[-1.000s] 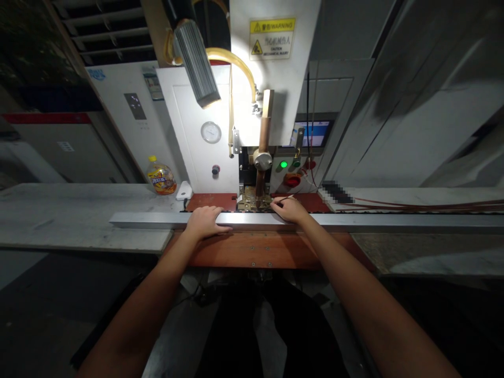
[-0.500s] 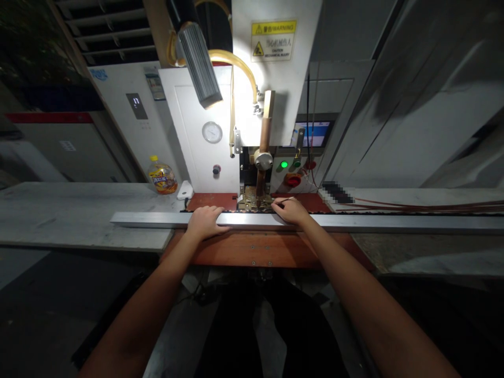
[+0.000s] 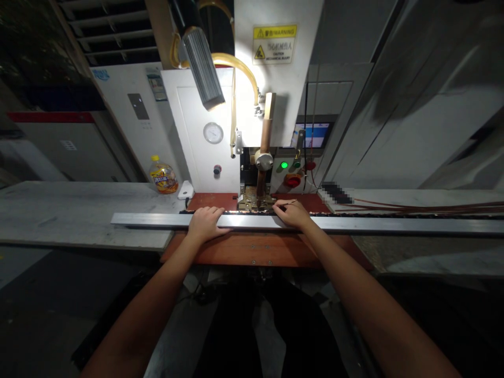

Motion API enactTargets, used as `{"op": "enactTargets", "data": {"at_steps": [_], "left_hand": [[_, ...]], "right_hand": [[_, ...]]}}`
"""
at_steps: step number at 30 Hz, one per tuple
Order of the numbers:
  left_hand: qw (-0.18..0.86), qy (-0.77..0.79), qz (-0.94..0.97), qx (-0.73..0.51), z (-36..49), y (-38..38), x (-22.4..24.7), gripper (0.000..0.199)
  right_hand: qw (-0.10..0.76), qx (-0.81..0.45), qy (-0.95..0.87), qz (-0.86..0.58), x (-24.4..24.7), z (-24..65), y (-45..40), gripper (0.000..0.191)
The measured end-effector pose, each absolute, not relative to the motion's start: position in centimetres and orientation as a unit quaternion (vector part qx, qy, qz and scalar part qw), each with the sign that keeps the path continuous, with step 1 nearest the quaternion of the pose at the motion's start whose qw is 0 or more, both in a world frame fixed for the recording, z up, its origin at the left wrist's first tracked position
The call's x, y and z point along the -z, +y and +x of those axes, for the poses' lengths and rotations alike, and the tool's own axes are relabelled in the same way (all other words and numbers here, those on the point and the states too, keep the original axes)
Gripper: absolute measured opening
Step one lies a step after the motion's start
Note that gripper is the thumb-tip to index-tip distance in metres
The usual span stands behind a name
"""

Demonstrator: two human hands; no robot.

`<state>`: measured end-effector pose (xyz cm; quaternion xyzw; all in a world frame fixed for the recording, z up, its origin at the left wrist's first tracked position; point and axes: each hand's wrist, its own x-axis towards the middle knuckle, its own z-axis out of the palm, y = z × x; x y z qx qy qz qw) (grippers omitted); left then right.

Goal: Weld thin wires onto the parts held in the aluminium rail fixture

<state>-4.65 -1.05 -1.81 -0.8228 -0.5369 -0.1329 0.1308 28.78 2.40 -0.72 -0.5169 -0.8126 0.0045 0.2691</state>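
The left grip (image 3: 206, 224) clamps a long silver metal bar (image 3: 354, 223); farther right, the right grip (image 3: 293, 213) pinches a thin dark stick (image 3: 290, 202).

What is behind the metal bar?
Beyond the bar are a jagged dark strip and a metal fixture below the copper rod. The left hand and right hand cover parts of the bar's far edge; its far face is hidden.

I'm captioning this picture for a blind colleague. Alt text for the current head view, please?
The left hand grasps a long silvery bar and the right hand holds something thin and dark near the foot of a brownish metal rod. Behind them stands a white machine with a yellow warning label, a gauge and a lit green button.
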Motion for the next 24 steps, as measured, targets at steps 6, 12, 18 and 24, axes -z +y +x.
{"op": "enactTargets", "data": {"at_steps": [6, 12, 18, 24], "left_hand": [[0.130, -0.537, -0.822, 0.139, -4.60, -1.18, 1.93, 0.067], [0.126, -0.538, -0.822, 0.140, -4.65, -1.06, 2.03, 0.068], [0.137, -0.531, -0.824, 0.144, -4.78, -0.91, 2.20, 0.068], [0.131, -0.532, -0.824, 0.144, -4.65, -0.90, 2.21, 0.068]], "right_hand": [[0.281, -0.002, -0.815, -0.507, 1.08, 28.84, 2.39, 0.031], [0.281, 0.001, -0.815, -0.507, 1.01, 28.81, 2.32, 0.031], [0.288, -0.009, -0.812, -0.508, 0.85, 28.78, 2.19, 0.031], [0.284, -0.004, -0.813, -0.508, 0.90, 28.99, 2.23, 0.031]]}}
